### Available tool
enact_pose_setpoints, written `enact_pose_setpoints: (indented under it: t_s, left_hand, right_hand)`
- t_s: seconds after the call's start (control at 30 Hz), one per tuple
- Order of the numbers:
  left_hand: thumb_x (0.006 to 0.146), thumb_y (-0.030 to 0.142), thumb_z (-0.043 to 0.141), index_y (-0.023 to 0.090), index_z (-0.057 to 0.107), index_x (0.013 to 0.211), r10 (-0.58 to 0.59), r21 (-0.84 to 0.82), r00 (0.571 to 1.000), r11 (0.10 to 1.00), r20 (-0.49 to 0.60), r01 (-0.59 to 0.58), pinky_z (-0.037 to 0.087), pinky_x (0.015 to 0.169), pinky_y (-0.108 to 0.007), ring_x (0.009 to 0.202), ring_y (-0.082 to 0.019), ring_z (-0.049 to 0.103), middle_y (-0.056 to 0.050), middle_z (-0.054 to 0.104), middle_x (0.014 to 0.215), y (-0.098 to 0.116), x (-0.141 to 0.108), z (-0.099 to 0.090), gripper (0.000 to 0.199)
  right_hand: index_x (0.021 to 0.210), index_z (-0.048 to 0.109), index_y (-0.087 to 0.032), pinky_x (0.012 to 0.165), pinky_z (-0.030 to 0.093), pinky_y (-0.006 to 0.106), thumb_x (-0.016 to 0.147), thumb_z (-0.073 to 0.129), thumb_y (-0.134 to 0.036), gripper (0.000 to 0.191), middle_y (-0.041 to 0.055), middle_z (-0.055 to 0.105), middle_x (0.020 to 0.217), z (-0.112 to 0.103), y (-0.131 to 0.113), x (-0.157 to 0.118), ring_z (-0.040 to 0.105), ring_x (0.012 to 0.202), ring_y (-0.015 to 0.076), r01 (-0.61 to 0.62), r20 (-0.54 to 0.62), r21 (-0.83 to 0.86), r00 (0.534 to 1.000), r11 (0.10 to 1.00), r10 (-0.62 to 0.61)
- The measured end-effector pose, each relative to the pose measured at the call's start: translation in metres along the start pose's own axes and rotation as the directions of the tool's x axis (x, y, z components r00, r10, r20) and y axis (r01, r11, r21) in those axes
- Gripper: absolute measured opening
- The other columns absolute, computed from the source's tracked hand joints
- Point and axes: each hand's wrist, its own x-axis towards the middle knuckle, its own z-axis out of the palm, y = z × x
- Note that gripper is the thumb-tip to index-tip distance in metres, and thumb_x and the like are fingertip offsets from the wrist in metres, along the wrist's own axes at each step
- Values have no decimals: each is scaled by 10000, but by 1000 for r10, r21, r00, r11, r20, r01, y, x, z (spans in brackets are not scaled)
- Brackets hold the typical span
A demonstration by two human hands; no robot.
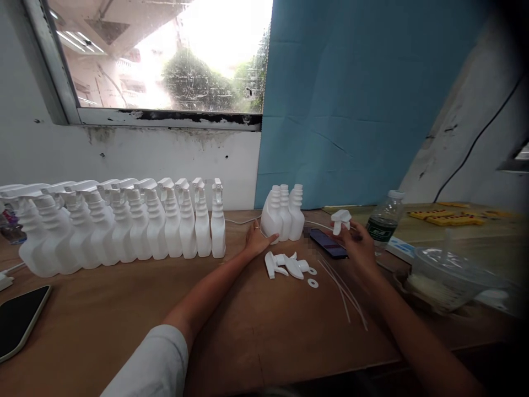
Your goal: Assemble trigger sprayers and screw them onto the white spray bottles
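Three white spray bottles (271, 216) without heads stand close together on the brown table. My left hand (258, 241) is around the lower part of the leftmost one, thumb in front and the other fingers partly hidden. In my right hand (356, 242) is a white trigger spray head (341, 221), held between thumb and fingers above a dark phone (328, 243). Loose trigger spray heads (294, 266) lie before the bottles, beside two white ring washers (313, 283). Thin clear tubes (345, 292) lie to the right of them.
At left stands a long row of white bottles (152, 226) with spray heads fitted. Another phone (20, 320) lies at the near left. On the right are a water bottle (384, 220), a lidded plastic cup (444, 275) and yellow pieces (450, 218). A cable runs behind the bottles.
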Motion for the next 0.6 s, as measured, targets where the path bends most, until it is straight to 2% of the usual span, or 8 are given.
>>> enact_pose_setpoints:
  t_s: [0.1,0.17,0.27,0.37,0.43,0.53,0.6]
  left_hand:
    - [767,452,731,133,417,1359,-1,-117,998,993,-68,-7,267,1132,-429,1385,-340,339,-218,359,1467,4,-21,-13,742]
    - [810,465,688,157,473,1286,15,-204,998,979,-58,-26,338,1086,-416,1278,-300,460,-184,434,1394,8,-42,-26,607]
    - [838,522,646,163,515,1206,53,-343,998,939,44,-35,441,971,-399,1086,-257,576,-154,551,1228,18,-79,-46,531]
    - [840,586,622,185,532,1204,119,-480,979,877,166,-25,460,951,-362,1057,-229,581,-121,577,1195,33,-107,-59,549]
    - [822,607,637,188,540,1213,151,-554,963,832,223,-3,448,968,-349,1080,-227,566,-108,579,1202,43,-117,-63,582]
    - [781,566,702,161,585,1139,153,-634,941,769,301,78,460,923,-330,1026,-228,583,-88,624,1080,49,-119,-64,553]
    - [760,518,725,143,602,1028,121,-668,926,726,358,163,496,808,-324,892,-220,618,-72,640,941,47,-116,-62,477]
  right_hand:
    - [1072,630,-201,639,587,360,677,752,-555,544,100,702,1010,-4,-21,-18,686,652,199,23,68,-62,998,998,-19]
    - [1029,676,-198,567,547,298,668,794,-480,473,54,709,838,-3,-35,-34,650,599,176,31,142,-105,990,994,-16]
    - [963,711,-192,500,471,258,703,779,-436,363,14,659,670,8,-51,-63,581,532,149,138,338,-240,940,961,-51]
    - [921,717,-200,520,450,256,792,699,-424,259,14,648,682,28,-60,-91,566,562,146,360,555,-334,822,871,-128]
    - [922,715,-207,535,451,257,830,661,-410,230,8,640,679,41,-62,-106,562,569,146,431,625,-324,766,842,-151]
    - [977,699,-212,572,471,270,848,646,-418,249,13,652,705,52,-61,-121,588,603,160,443,648,-302,745,845,-159]
    - [1045,666,-214,587,481,279,883,598,-448,292,31,673,768,54,-58,-126,615,640,171,398,652,-267,745,878,-139]
